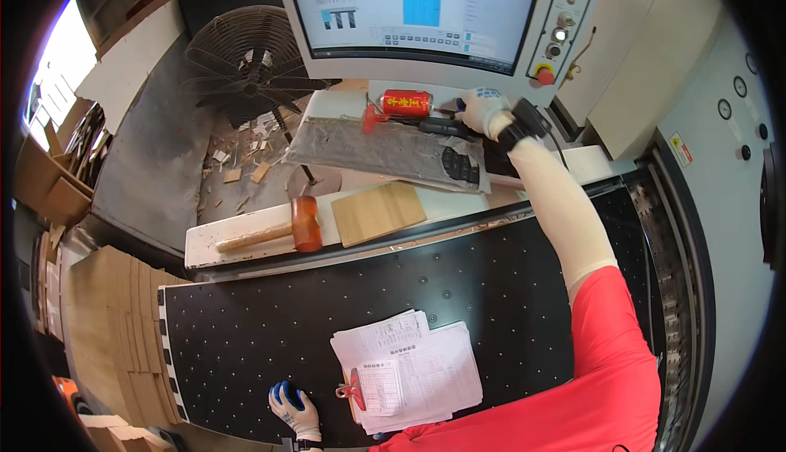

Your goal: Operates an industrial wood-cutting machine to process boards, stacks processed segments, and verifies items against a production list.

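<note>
My left hand [295,413], in a white glove with blue fingertips, lies on the black dotted machine table, fingers spread and holding nothing. Beside it is a clipboard with a red clip [352,390] and several printed sheets [442,368]. My right hand [485,111], gloved the same way, reaches far forward below the monitor. Its fingers are curled next to a red drink can [407,103] lying on its side; what they grip is hidden. Just under the fingers is a black-handled tool [446,128]. A black handheld device [532,118] stands by my right wrist.
A plastic-covered keyboard [385,153] lies on the ledge, with a mallet [304,224] and a wooden board [378,213] nearer. The monitor [417,10] and red stop button [544,75] are behind. A floor fan [254,63] and stacked brown panels [115,329] are on the left.
</note>
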`<control>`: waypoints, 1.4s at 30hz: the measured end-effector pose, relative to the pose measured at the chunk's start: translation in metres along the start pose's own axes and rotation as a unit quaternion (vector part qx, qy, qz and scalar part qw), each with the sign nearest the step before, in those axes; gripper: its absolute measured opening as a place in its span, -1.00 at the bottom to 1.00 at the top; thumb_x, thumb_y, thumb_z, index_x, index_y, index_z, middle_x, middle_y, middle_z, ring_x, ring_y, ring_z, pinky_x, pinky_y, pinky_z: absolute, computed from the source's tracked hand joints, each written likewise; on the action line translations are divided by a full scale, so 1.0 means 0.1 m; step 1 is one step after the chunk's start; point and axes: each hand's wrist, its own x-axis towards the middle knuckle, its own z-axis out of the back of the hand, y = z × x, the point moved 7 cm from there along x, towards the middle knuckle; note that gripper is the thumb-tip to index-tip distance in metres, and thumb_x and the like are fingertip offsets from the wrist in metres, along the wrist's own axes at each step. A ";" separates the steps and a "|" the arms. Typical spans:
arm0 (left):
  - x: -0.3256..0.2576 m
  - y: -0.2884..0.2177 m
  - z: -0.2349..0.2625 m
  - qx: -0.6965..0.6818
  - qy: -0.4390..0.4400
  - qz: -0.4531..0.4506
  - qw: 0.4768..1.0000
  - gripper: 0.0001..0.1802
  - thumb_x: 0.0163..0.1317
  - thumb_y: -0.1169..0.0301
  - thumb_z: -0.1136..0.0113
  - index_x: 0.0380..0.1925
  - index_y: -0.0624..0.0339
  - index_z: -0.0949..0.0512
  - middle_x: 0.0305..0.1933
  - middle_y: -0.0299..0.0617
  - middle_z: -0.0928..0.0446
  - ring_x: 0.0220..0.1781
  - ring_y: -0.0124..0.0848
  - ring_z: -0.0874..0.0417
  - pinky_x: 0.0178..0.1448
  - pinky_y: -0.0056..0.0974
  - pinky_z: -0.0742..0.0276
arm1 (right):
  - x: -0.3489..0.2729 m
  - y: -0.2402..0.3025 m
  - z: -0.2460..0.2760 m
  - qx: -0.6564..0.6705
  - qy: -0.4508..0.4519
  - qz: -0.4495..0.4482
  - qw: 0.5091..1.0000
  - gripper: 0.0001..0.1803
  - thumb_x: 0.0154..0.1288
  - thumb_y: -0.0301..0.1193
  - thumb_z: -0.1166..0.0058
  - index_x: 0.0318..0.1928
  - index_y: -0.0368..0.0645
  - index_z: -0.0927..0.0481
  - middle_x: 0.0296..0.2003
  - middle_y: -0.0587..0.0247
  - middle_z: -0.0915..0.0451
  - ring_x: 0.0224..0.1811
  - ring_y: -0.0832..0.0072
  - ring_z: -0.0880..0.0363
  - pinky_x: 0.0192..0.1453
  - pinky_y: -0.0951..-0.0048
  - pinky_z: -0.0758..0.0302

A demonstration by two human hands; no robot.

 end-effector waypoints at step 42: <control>-0.86 -1.94 0.36 -0.262 0.290 -0.407 0.826 -0.29 -0.02 0.28 -0.54 0.20 0.14 -0.56 0.42 0.10 -0.37 0.51 0.22 -0.25 0.55 0.22 -0.15 | -6.18 0.91 -1.91 0.609 0.042 -0.363 0.703 -0.65 0.42 -0.36 -0.24 0.15 -0.16 -0.63 -0.32 0.36 -0.68 -0.40 0.70 -0.54 -0.34 0.64 -0.45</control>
